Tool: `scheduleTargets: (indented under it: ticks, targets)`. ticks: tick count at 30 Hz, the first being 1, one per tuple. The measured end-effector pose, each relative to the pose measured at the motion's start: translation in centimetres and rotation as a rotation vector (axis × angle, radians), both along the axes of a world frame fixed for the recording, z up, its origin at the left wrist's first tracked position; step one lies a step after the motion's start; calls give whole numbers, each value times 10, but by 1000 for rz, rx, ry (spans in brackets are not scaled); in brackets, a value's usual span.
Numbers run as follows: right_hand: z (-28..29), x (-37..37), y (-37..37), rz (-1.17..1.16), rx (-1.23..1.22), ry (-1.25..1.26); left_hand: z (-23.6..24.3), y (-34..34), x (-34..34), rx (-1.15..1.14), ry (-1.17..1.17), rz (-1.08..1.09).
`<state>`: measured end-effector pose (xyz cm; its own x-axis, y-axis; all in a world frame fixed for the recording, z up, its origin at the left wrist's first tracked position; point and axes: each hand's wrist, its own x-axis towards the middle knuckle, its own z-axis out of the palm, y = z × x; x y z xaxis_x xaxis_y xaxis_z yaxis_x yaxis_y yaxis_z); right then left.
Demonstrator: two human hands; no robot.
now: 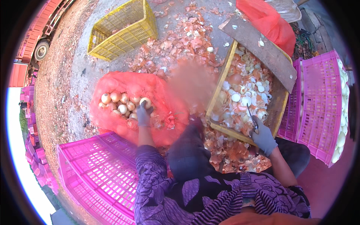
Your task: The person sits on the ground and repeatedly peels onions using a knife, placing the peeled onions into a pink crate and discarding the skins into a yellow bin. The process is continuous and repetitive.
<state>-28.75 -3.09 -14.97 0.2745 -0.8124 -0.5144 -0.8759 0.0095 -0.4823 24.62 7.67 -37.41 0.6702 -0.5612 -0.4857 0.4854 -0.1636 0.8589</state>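
Observation:
My gloved left hand (143,115) grips a pale onion (146,102) among several onions (114,97) lying in the opening of a red mesh sack (105,120). My gloved right hand (263,139) is closed on a knife (252,117), its blade pointing up and away from me over a yellow crate (218,90) holding peels, skins and white onion slices (236,96). A wooden board (262,52) rests across the crate's far right part.
A yellow crate (112,39) stands at back left, onion skins (187,33) litter the ground, and a red sack (268,24) lies behind the board. Pink crates stand at lower left (93,168) and right (315,105), the latter holding peeled onions. A truck (32,30) is at far left.

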Motion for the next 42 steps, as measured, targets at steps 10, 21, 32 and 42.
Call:
scheduleTargets:
  ticks: [10, 21, 32, 42]
  targets:
    - [66, 29, 13, 80, -238, -782, 303, -65, -149, -293, -393, -616]
    - [97, -11, 7, -411, 26, -1430, 339, -91, -355, -447, -621, -1071]
    - [89, -37, 23, -55, -462, -812, 290, -109, -365, -666, 171, -739]
    - [101, -49, 34, 42, -292, -627, 311, -108, -383, -521, -31, -775]
